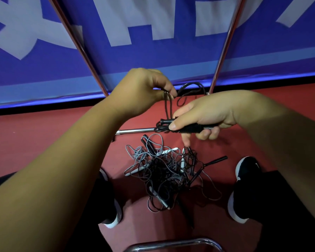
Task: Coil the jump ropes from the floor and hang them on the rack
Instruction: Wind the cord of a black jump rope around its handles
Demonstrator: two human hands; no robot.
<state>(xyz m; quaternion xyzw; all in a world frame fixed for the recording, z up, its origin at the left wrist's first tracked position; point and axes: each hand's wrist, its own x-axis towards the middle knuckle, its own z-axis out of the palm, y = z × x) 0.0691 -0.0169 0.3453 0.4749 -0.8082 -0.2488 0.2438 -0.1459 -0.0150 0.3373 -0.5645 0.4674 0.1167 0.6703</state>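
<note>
The right hand (205, 115) grips the black handles (187, 128) of a jump rope, fingers curled around them. The left hand (144, 91) pinches its cord (168, 104) above. More tangled ropes (167, 171) lie on the red floor (44, 139) between the shoes (244, 188).

Left hand (141, 91), right hand (206, 113), both curled.
</note>
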